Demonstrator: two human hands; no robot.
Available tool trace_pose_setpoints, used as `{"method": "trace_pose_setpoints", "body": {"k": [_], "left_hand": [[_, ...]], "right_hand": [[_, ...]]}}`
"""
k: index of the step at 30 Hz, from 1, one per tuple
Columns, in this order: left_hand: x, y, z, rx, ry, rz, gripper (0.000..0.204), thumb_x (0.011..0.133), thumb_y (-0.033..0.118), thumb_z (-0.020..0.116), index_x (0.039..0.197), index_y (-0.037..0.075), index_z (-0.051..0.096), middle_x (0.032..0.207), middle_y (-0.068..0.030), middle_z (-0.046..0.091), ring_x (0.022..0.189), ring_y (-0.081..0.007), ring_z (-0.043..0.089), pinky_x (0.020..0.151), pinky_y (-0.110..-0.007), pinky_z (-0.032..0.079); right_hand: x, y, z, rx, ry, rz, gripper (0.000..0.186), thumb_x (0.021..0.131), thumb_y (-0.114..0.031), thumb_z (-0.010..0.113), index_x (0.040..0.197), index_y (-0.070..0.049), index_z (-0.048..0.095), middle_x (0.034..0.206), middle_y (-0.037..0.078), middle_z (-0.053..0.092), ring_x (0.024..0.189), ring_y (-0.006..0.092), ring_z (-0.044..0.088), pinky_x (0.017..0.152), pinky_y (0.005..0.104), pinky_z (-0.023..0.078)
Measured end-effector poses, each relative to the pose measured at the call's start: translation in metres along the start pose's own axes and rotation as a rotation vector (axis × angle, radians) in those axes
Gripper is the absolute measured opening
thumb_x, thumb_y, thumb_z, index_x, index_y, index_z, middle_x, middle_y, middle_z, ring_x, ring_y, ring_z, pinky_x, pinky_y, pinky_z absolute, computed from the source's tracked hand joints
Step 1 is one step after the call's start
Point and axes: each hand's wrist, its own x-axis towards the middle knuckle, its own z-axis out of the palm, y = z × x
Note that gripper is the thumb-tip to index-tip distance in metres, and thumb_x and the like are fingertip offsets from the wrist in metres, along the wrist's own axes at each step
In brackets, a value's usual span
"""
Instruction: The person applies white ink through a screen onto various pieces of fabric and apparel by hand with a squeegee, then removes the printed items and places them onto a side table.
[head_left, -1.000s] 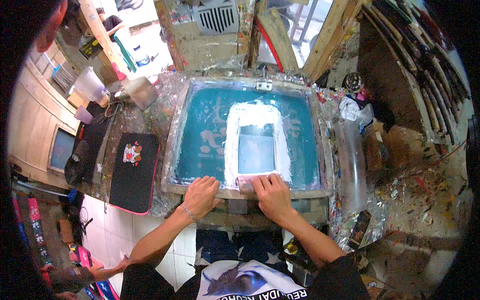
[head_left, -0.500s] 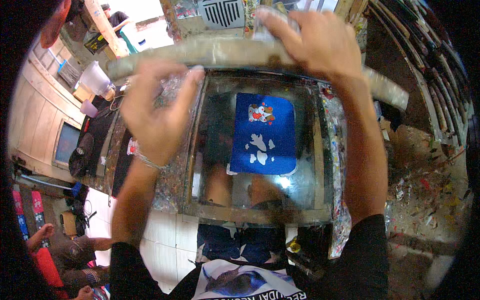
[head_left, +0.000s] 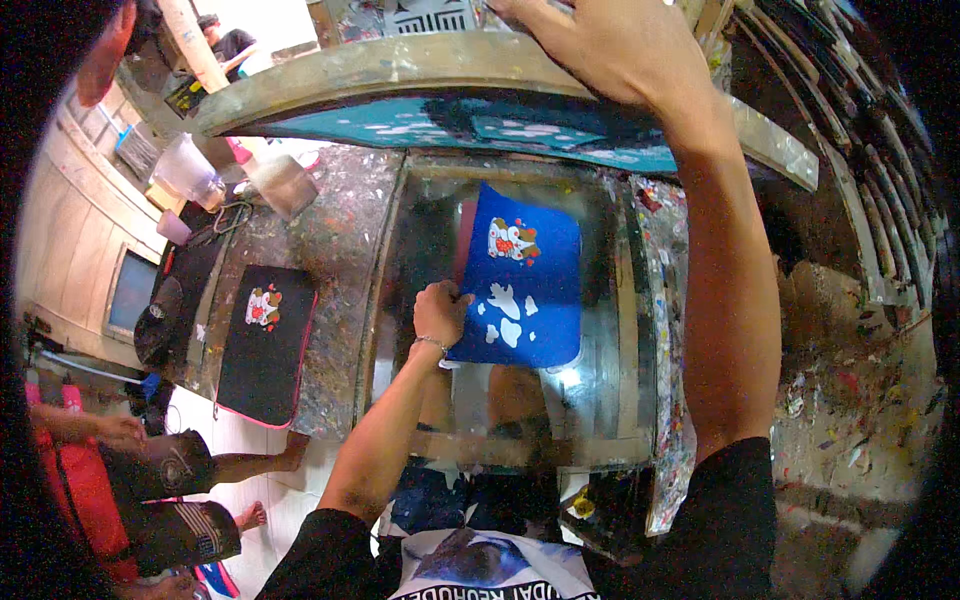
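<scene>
A blue panel with rounded corners, printed with a cartoon animal and white patches, lies on a dark glossy board. My left hand pinches its left edge, where a strip of reddish underside shows by the lifted upper corner. Across the far side of the board a wooden-framed printing screen stands tilted up, its teal mesh facing me. My right hand reaches over the top bar of the screen, fingers curled. Its fingertips are partly cut off by the picture's upper edge, hiding what they grip.
On the left of the stained table lies a black panel with pink edging and a like print. Beyond it stand a translucent pitcher and a pinkish cup. A seated person is at the lower left. Dark poles lean far right.
My left hand has come down from the raised screen onto the blue panel and gripped its edge. The panel's upper left has lifted. The screen is tilted higher, showing its mesh.
</scene>
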Motion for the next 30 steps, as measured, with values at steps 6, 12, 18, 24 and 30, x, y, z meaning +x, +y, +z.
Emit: {"method": "trace_pose_setpoints", "body": {"k": [6, 12, 18, 24, 30], "left_hand": [[0.022, -0.07, -0.088, -0.184, 0.189, 0.179, 0.018, 0.093, 0.016, 0.067, 0.099, 0.002, 0.077, 0.091, -0.0178, 0.076, 0.08, -0.0243, 0.074, 0.075, -0.038, 0.056], [0.012, -0.244, -0.242, -0.121, 0.104, 0.055, 0.022, 0.097, 0.016, 0.064, 0.101, -0.004, 0.071, 0.079, -0.0071, 0.069, 0.075, -0.0113, 0.059, 0.071, -0.032, 0.05], [-0.022, -0.303, -0.296, 0.968, 0.575, 0.131, 0.026, 0.096, 0.023, 0.068, 0.108, 0.0, 0.07, 0.105, -0.0177, 0.069, 0.09, -0.0263, 0.068, 0.077, -0.04, 0.054], [-0.014, -0.015, -0.254, 0.241, 0.79, 0.705, 0.054, 0.082, 0.009, 0.082, 0.132, 0.004, 0.061, 0.13, -0.0162, 0.062, 0.118, -0.0321, 0.06, 0.099, -0.041, 0.05], [-0.003, 0.078, -0.198, -0.347, 0.655, 0.96, 0.013, 0.081, 0.008, 0.082, 0.088, 0.005, 0.072, 0.081, -0.0089, 0.07, 0.072, -0.023, 0.066, 0.068, -0.035, 0.053]], "right_hand": [[-0.003, 0.004, 0.0, -0.012, 0.024, -0.027, 0.069, 0.094, -0.058, 0.055, 0.076, 0.006, 0.071, 0.076, 0.032, 0.066, 0.077, 0.0476, 0.068, 0.075, 0.0528, 0.053], [-0.003, 0.005, 0.003, -0.018, 0.01, -0.055, 0.069, 0.095, -0.058, 0.055, 0.076, 0.007, 0.071, 0.076, 0.032, 0.066, 0.077, 0.0474, 0.068, 0.075, 0.0523, 0.054], [0.002, -0.002, 0.001, 0.021, -0.012, -0.03, 0.066, 0.095, -0.057, 0.054, 0.084, 0.005, 0.074, 0.081, 0.031, 0.068, 0.08, 0.0465, 0.069, 0.078, 0.0512, 0.054], [-0.013, -0.009, 0.011, -0.108, 0.04, 0.039, 0.063, 0.095, -0.058, 0.055, 0.085, 0.002, 0.075, 0.079, 0.029, 0.068, 0.078, 0.0438, 0.069, 0.074, 0.0492, 0.053], [-0.008, 0.004, 0.007, -0.069, 0.08, -0.004, 0.067, 0.095, -0.056, 0.056, 0.075, 0.006, 0.07, 0.065, 0.027, 0.062, 0.063, 0.0414, 0.064, 0.065, 0.0492, 0.049]]}}
